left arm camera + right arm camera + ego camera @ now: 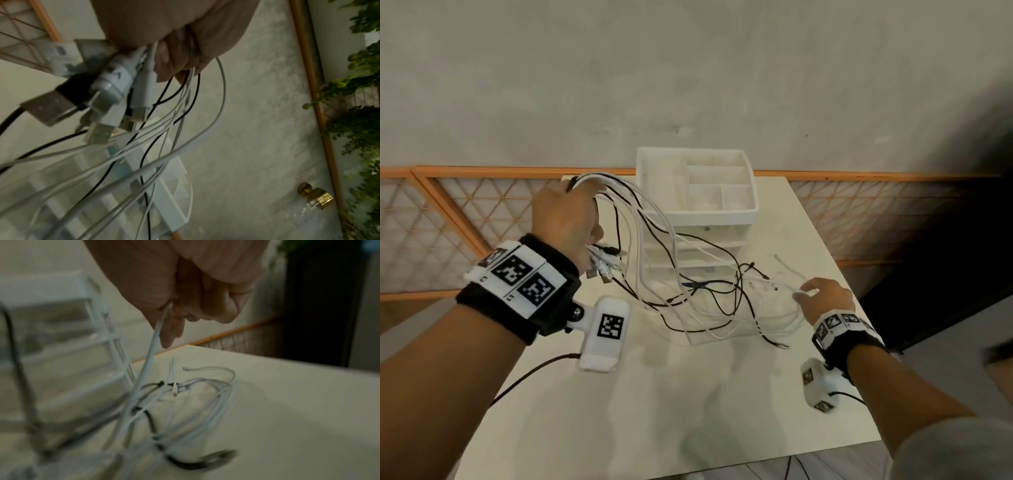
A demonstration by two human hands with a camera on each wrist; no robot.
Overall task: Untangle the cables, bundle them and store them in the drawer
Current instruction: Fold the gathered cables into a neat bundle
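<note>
a: what's the left hand (566, 214) doing?

b: it's raised above the table (688, 394), fingers curled tight round a bunch of cables (654, 240), white ones and black ones together. the usb plugs (98, 91) poke out of the fist on the wrist side, fanned out and close to the wrist camera.

a: and the rest of those cables?

b: they arc out past the knuckles, then droop down and to the right of that hand, across the front of the drawer unit (698, 205), and end in a loose tangle on the table between the two hands.

a: the right hand (825, 294)?

b: low, just over the table, well apart from the left. thumb and fingers pinch a single white cable (152, 347), which runs down from the fingertips into the tangle. the wrist view is blurred, but the pinch is plain.

a: anything else near it?

b: just beyond its fingertips a white cable end (187, 368) lies free on the table, and a thin pale strip (172, 378) stands among the wires; i can't tell what it is.

a: the drawers?

b: the unit stands beyond both hands, nearer the left, with an open compartment tray on top. a clear drawer (722, 329) is pulled out at the bottom, under the tangle.
</note>
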